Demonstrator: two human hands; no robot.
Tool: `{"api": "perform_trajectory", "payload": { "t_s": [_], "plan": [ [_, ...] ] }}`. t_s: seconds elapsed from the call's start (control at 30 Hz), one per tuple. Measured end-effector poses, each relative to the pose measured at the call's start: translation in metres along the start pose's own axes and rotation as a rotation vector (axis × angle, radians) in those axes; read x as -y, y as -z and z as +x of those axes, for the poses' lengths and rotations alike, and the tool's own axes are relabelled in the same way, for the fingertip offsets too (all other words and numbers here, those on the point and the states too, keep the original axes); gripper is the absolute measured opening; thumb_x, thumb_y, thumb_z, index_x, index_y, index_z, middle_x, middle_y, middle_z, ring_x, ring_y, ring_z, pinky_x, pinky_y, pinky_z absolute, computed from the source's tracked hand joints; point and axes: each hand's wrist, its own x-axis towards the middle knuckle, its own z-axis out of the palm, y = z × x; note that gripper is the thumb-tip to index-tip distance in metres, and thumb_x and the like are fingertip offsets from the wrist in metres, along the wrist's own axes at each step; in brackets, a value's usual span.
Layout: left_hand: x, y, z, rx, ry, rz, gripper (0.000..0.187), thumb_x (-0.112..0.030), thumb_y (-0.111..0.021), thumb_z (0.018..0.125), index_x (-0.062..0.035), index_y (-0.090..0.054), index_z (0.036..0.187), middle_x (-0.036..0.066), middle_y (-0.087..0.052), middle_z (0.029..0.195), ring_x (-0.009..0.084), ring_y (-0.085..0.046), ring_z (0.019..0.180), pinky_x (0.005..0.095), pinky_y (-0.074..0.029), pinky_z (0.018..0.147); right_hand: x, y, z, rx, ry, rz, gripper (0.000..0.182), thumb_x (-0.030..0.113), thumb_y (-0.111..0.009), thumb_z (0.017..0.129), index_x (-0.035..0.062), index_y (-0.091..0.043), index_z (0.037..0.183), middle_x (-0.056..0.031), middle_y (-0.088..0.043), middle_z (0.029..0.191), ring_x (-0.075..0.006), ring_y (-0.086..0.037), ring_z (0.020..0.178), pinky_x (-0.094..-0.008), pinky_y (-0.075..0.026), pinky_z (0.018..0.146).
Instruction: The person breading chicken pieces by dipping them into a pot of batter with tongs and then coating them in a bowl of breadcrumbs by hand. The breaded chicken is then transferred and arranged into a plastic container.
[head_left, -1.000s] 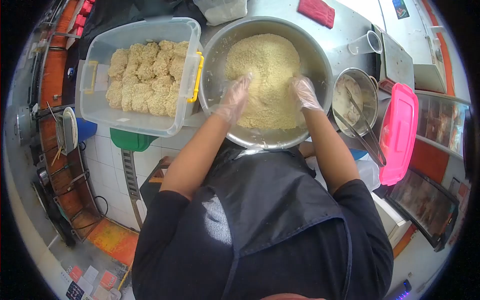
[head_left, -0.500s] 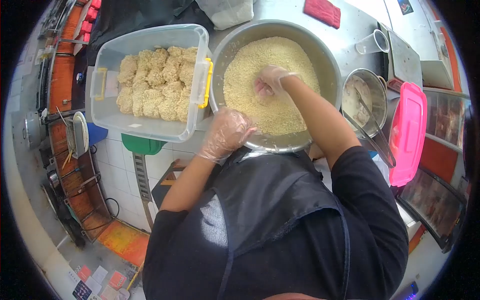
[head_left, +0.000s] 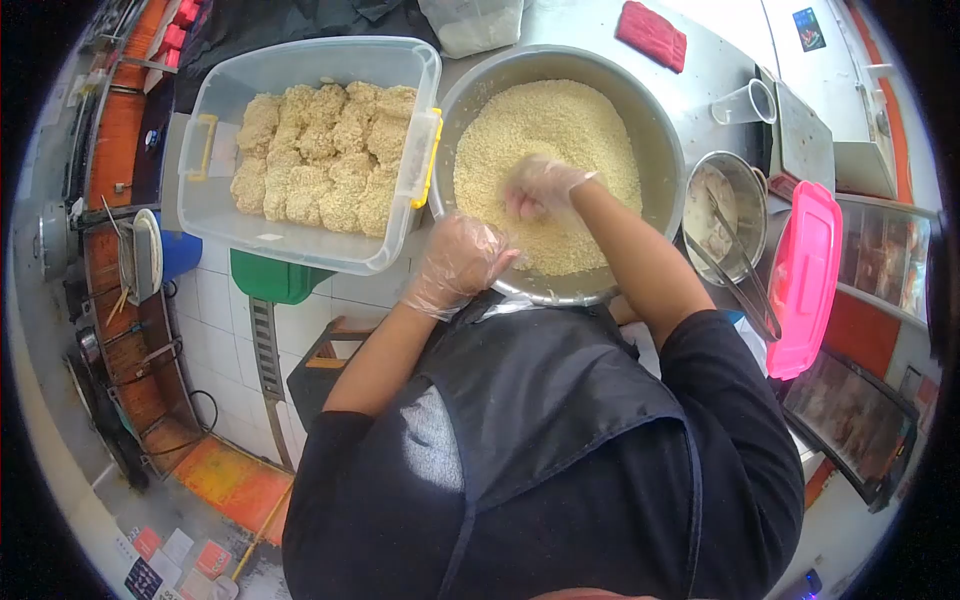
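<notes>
Looking down from the head camera, I have the right hand [head_left: 545, 185] well into the bowl, its fingers curled in towards the palm and touching the pale crumbs [head_left: 560, 115]. It's blurred, so I can't tell whether anything sits in that grip. Over to the left hand [head_left: 460, 258]: it's at the near left side of the steel bowl [head_left: 660, 170], its fingers bent and bunched close together, the back of the hand towards me. Whether it holds anything, I can't tell from up here. Clear plastic gloves on both.

The crumbs are heaped across the bowl, and the bowl stands on the metal table [head_left: 700, 80], right in front of the black apron [head_left: 570, 400]. Just left of it, I've got the clear tub [head_left: 215, 110] with its yellow handle [head_left: 433, 165], and inside, crumb-coated pieces [head_left: 320, 150] packed side by side in rows.

Out to the right, there's a metal pot [head_left: 747, 185] with whitish contents, tongs [head_left: 745, 300] leaning out over its rim, and a bright pink lid [head_left: 808, 280] beside it. Further back, a clear cup [head_left: 742, 103] lies on its side, near a folded red cloth [head_left: 651, 36]. Down on the left, white tiles [head_left: 220, 330] and an orange ledge [head_left: 225, 485].
</notes>
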Motion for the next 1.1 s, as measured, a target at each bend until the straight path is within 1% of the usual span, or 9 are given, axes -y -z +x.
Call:
{"api": "perform_trajectory", "payload": {
  "t_s": [0.07,0.13,0.37,0.57,0.67,0.8,0.87,0.97,1.1],
  "plan": [
    [0.0,-0.002,-0.001,-0.022,-0.033,0.035,0.035,-0.039,-0.062,0.096,-0.0118,-0.064,0.074,0.008,-0.061,0.071,0.0297,-0.061,0.073,0.0449,-0.045,0.073,0.001,0.039,0.025,-0.264,0.305,-0.691,0.018,0.014,-0.06,0.089,0.0052,-0.076,0.092,-0.0104,-0.074,0.082,-0.0207,-0.068,0.07,-0.0353,-0.057,0.069],
    [0.003,-0.006,-0.002,-0.037,-0.057,0.07,0.036,-0.039,-0.062,0.097,-0.0119,-0.064,0.074,0.008,-0.061,0.07,0.0294,-0.061,0.072,0.0446,-0.045,0.073,0.015,0.064,0.005,-0.691,0.245,-0.189,0.027,0.02,-0.062,0.09,0.0092,-0.077,0.11,-0.0135,-0.078,0.097,-0.0263,-0.074,0.085,-0.0386,-0.059,0.084],
    [0.001,-0.005,-0.003,-0.058,-0.062,0.091,0.034,-0.039,-0.062,0.097,-0.0128,-0.064,0.075,0.008,-0.061,0.071,0.0285,-0.06,0.071,0.0442,-0.044,0.072,0.037,0.035,-0.04,-0.084,0.01,-0.879,0.069,0.039,-0.077,0.081,0.0105,-0.061,0.142,-0.0154,-0.066,0.139,-0.0364,-0.063,0.127,-0.0428,-0.049,0.11],
    [0.005,-0.013,-0.005,-0.081,-0.048,0.05,0.034,-0.039,-0.063,0.096,-0.0123,-0.066,0.077,0.008,-0.061,0.072,0.0285,-0.06,0.072,0.0442,-0.044,0.074,0.011,0.06,-0.045,-0.182,0.204,-0.535,0.061,0.029,-0.081,0.079,0.0054,-0.067,0.133,-0.0176,-0.074,0.116,-0.032,-0.071,0.105,-0.0382,-0.056,0.093],
    [0.003,-0.012,-0.006,-0.098,-0.048,0.045,0.033,-0.04,-0.064,0.096,-0.0118,-0.069,0.079,0.008,-0.061,0.073,0.0285,-0.06,0.074,0.0441,-0.045,0.075,0.088,0.048,-0.129,-0.264,0.243,-0.559,0.054,0.025,-0.082,0.077,0.0033,-0.072,0.126,-0.0178,-0.076,0.109,-0.0274,-0.073,0.098,-0.037,-0.057,0.086],
    [-0.003,-0.007,-0.003,-0.12,-0.041,0.11,0.034,-0.04,-0.065,0.095,-0.0116,-0.07,0.078,0.008,-0.063,0.075,0.0285,-0.061,0.076,0.044,-0.046,0.077,0.087,0.055,-0.155,-0.106,0.354,-0.589,0.047,0.022,-0.08,0.081,-0.0001,-0.073,0.122,-0.0188,-0.075,0.113,-0.0267,-0.072,0.103,-0.0357,-0.057,0.092],
    [0.0,-0.012,-0.004,-0.094,-0.034,0.085,0.034,-0.04,-0.065,0.095,-0.0116,-0.07,0.078,0.008,-0.064,0.075,0.0285,-0.061,0.076,0.044,-0.046,0.077,0.038,0.066,-0.124,-0.283,0.346,-0.165,0.044,0.021,-0.075,0.088,0.0019,-0.071,0.127,-0.0196,-0.073,0.12,-0.0303,-0.07,0.113,-0.0368,-0.053,0.102],
    [0.001,-0.01,-0.003,-0.036,-0.017,0.033,0.033,-0.04,-0.064,0.096,-0.0116,-0.07,0.079,0.008,-0.064,0.076,0.0283,-0.062,0.077,0.0439,-0.046,0.077,-0.048,0.089,-0.045,-0.799,0.361,-0.22,0.049,0.031,-0.064,0.098,0.006,-0.063,0.14,-0.0217,-0.069,0.131,-0.0372,-0.065,0.123,-0.0433,-0.047,0.112],
    [-0.004,-0.007,0.0,0.025,-0.009,0.003,0.032,-0.039,-0.063,0.097,-0.0121,-0.07,0.082,0.008,-0.063,0.077,0.0282,-0.061,0.076,0.0441,-0.046,0.077,-0.058,0.074,-0.012,-0.999,0.472,-0.598,0.054,0.031,-0.059,0.101,0.0077,-0.054,0.149,-0.0214,-0.061,0.144,-0.0401,-0.058,0.131,-0.0462,-0.044,0.114]
  ]
}}
